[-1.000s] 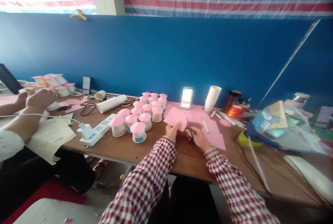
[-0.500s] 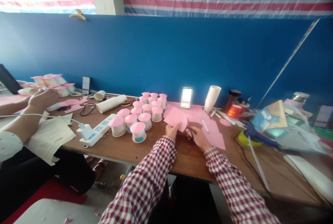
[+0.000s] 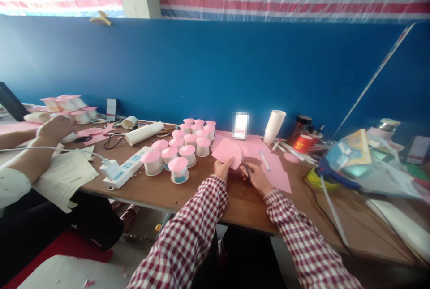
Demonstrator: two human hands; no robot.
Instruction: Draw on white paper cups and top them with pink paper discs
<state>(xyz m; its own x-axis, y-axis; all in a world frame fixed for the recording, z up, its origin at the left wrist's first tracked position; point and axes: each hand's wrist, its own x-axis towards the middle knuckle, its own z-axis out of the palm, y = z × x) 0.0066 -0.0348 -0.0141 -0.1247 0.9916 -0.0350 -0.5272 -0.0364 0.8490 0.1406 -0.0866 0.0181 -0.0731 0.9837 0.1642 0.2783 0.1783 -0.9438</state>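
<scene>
My left hand [image 3: 221, 169] is closed on a piece of pink paper [image 3: 225, 149], thumb on top. Scissors [image 3: 247, 170] sit in my right hand [image 3: 256, 179], fingers wrapped round the handles. Their blades meet the paper's right edge; how far they are apart is too small to tell. Beneath and behind lie more pink sheets [image 3: 276, 173] with a blue-white pen [image 3: 264, 161] on them. To the left of my hands stand several upturned white paper cups [image 3: 179, 177], each topped by a shallow pink paper cone.
A white power strip [image 3: 129, 170] lies left of the cups. A co-worker's hand [image 3: 60, 127] is at the far left. A tall cup stack [image 3: 274, 127], a red paper cup [image 3: 301, 144], a lidded jar [image 3: 300, 125] and a plastic bag [image 3: 376, 168] stand along the right.
My hands, the pink paper and the scissors stay almost in the same place. At the left, the co-worker's hand has shifted slightly.
</scene>
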